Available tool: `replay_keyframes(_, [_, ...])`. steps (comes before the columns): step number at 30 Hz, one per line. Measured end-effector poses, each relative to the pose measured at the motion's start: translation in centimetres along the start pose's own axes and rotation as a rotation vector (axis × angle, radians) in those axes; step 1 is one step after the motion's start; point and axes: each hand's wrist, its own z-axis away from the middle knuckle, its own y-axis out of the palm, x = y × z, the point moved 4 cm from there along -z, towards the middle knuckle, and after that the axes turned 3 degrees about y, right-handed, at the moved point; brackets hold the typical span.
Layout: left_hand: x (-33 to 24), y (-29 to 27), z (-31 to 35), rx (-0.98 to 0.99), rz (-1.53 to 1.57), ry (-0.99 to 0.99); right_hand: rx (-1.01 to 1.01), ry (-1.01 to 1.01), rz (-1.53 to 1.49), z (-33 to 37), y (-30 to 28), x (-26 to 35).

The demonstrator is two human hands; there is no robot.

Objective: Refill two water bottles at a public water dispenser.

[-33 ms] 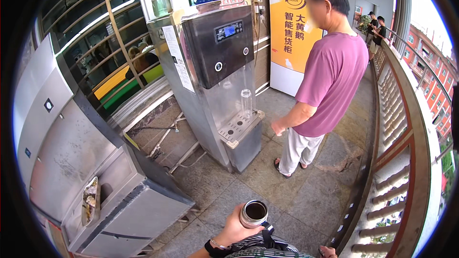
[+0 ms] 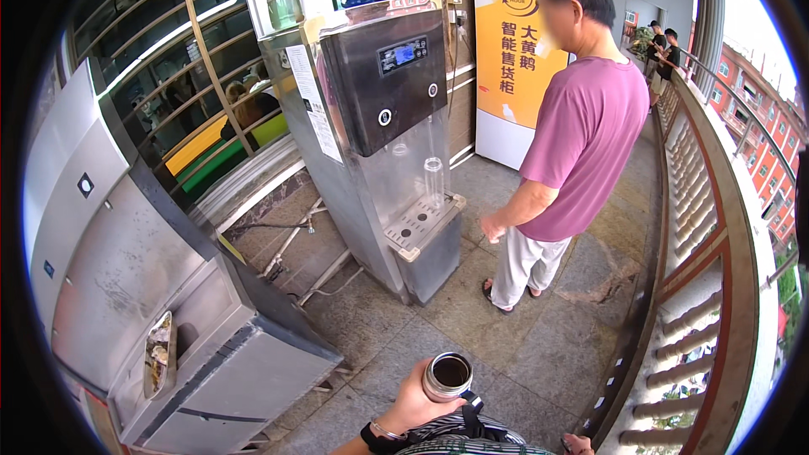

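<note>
My left hand (image 2: 413, 404) is closed round an open metal-rimmed flask (image 2: 447, 375), held upright near the lower middle. Its inside looks dark, and I cannot tell how full it is. A bracelet and a dark watch band show on that wrist, and a dark strap (image 2: 472, 400) lies beside the flask. My right hand is not in view. Ahead stands a steel water dispenser (image 2: 383, 84) with a lit panel. On its drip tray (image 2: 415, 232) a clear bottle (image 2: 433, 179) stands under the right outlet.
A person in a purple shirt (image 2: 581, 135) stands right of the dispenser, before a yellow vending cabinet (image 2: 501, 76). At left is another steel dispenser (image 2: 253, 354) with a littered basin. Several bottles and jugs (image 2: 286, 0) sit on the ledge. A balustrade (image 2: 716, 286) runs along the right.
</note>
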Motion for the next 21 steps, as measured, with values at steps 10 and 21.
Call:
replay_keyframes(10, [0.10,0.47,0.12,0.039,0.094,-0.008,0.031,-0.019,-0.016,-0.84,-0.08,-0.91])
replay_keyframes(21, [-0.33,0.60,0.03,0.034,0.069,0.013,-0.022,-0.044,0.068,-0.85,-0.15,-0.85])
